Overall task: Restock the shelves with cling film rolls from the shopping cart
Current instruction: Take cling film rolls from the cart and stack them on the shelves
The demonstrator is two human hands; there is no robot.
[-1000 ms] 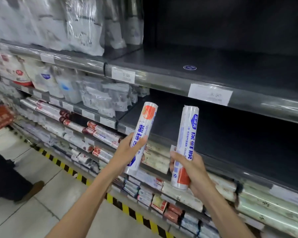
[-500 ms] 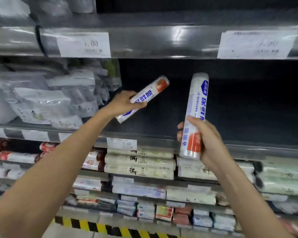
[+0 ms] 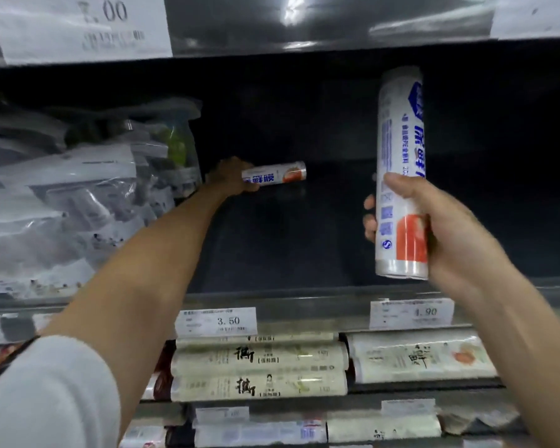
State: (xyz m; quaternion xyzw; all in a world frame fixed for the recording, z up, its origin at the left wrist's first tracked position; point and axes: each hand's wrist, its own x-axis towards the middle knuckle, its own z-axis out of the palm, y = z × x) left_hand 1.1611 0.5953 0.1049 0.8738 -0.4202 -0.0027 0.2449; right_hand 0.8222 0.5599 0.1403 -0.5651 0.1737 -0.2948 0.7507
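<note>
Holding one cling film roll in each hand. At ten o'clock, deep inside the dark shelf bay (image 3: pixel 288 253), clasping with the left hand (image 3: pixel 230 176) the blue-lettered end of the far roll (image 3: pixel 274 176), fingers wrapped round it, level, orange end pointing toward three o'clock; impossible to tell whether resting on the shelf board or held just above it. Just beside that hand, at nine o'clock, stacked clear plastic bags (image 3: pixel 62 205) on the same shelf. At two o'clock, nearer the camera, clutching with the right hand (image 3: pixel 450 237) the lower half of the near roll (image 3: pixel 401 156), upright, thumb across the front, fingertips (image 3: pixel 369 202) showing past its nine o'clock side, orange band at the bottom, blue lettering above; in front of the bay, above the front rail (image 3: pixel 304 302), apart from it. On that rail, at six o'clock, the 3.50 tag (image 3: pixel 216 321), and at four o'clock the 1.90 tag (image 3: pixel 413 313). Below, at six o'clock, pale rolls (image 3: pixel 259 370) stacked lying flat, with more pale packs (image 3: pixel 417 357) at five o'clock. At eleven o'clock, on the upper shelf edge (image 3: pixel 304 24), a large blurred price label (image 3: pixel 78 27). At seven o'clock, a white sleeve (image 3: pixel 46 399) on the left arm.
</note>
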